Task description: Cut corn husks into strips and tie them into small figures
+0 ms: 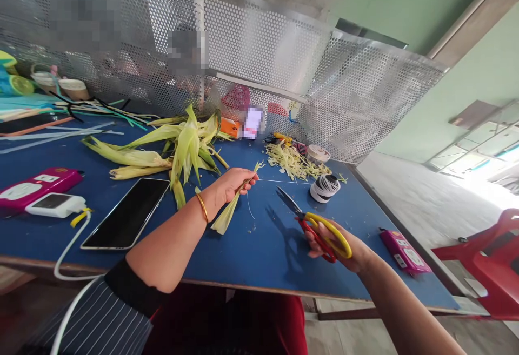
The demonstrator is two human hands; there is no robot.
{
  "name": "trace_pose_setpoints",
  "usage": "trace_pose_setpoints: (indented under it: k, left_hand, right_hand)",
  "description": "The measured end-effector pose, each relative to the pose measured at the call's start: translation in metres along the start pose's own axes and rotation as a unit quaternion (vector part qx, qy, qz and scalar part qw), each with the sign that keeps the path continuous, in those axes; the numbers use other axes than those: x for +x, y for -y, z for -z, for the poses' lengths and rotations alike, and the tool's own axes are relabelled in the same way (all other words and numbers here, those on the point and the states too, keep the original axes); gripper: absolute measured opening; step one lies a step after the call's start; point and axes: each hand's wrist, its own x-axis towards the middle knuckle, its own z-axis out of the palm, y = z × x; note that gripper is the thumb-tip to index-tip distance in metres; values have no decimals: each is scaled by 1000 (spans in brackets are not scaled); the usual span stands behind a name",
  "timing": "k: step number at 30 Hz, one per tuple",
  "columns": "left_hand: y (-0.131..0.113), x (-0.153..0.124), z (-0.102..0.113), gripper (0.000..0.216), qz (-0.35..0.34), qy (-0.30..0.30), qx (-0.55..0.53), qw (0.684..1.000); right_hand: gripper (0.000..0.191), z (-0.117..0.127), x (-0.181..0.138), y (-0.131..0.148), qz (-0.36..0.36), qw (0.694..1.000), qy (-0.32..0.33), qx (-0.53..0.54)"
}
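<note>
My left hand (pixel 237 182) is closed around a bundle of pale green corn husk (pixel 227 213), its wide end hanging down and its frayed tip poking out above the fingers. A thin white thread (pixel 278 181) runs from the bundle toward a black-and-white spool of thread (pixel 325 187) on the right. In my right hand (pixel 324 239) is a pair of scissors (pixel 330 230) with one yellow and one red handle. Their blades point up and left, apart from the husk and above the table. The spool stands just beyond the scissors.
A heap of corn husks (pixel 190 144) lies at the left back, with husk scraps (pixel 290 158) farther right. On the blue table (pixel 251 258) are a dark phone (pixel 127 214), a pink power strip (pixel 40 190) and another pink strip (pixel 405 251). Perforated metal panels (pixel 263 39) stand behind.
</note>
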Motion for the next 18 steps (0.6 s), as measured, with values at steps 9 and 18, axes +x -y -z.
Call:
trace_pose_setpoints:
  k: [9, 18]
  left_hand:
    - [2, 0, 2, 19, -6, 17, 14, 1000]
    - [4, 2, 0, 19, -5, 8, 15, 1000]
  right_hand:
    - [45, -26, 27, 3, 42, 998, 13, 41]
    - [40, -41, 48, 5, 88, 996, -21, 15]
